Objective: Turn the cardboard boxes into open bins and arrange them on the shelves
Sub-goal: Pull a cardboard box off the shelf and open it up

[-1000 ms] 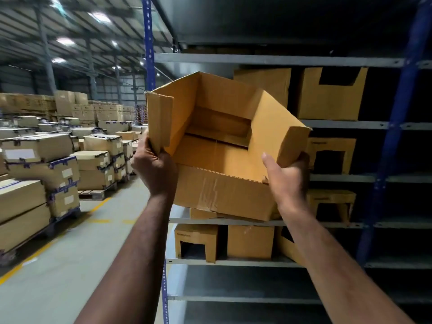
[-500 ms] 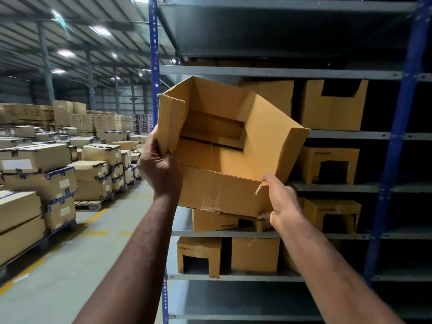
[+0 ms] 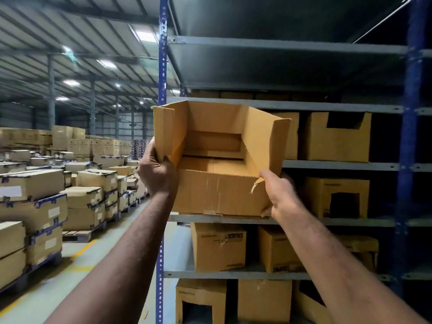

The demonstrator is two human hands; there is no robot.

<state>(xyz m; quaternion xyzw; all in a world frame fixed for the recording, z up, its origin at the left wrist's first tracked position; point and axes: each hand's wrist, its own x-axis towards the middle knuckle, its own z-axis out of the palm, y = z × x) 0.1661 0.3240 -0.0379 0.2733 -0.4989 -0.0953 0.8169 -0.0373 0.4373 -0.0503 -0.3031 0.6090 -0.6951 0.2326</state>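
Both hands: I have them clamped on one cardboard box [image 3: 219, 190], one at each front corner, well apart from each other.
Left hand [image 3: 159, 176]: my fingers are curled round the front edge of the box's left wall, near its lower end.
Right hand [image 3: 282, 197]: my thumb lies on top of the low front wall at the right corner and my fingers wrap under that corner.
Box shape: the top is open, the front wall is low, the two side walls stand taller, and there is a small tear [image 3: 256, 184] beside my right thumb.
Box place: I hold it raised at the left end of the rack, beside the blue post [image 3: 161, 66], with its bottom edge just above the grey shelf edge [image 3: 339, 222]. I cannot tell whether it touches the shelf.
Bins to the right: one with a notch cut in its top [image 3: 336, 141] sits on the shelf above, and one with a dark square opening [image 3: 336, 197] sits further right at my box's level.
Shelf below: two closed-looking boxes [image 3: 217, 249] stand side by side.
Lowest shelf in view: another bin with a front opening [image 3: 201, 300].
Left of the rack: stacked cartons on pallets [image 3: 35, 190] across the warehouse floor [image 3: 77, 284].
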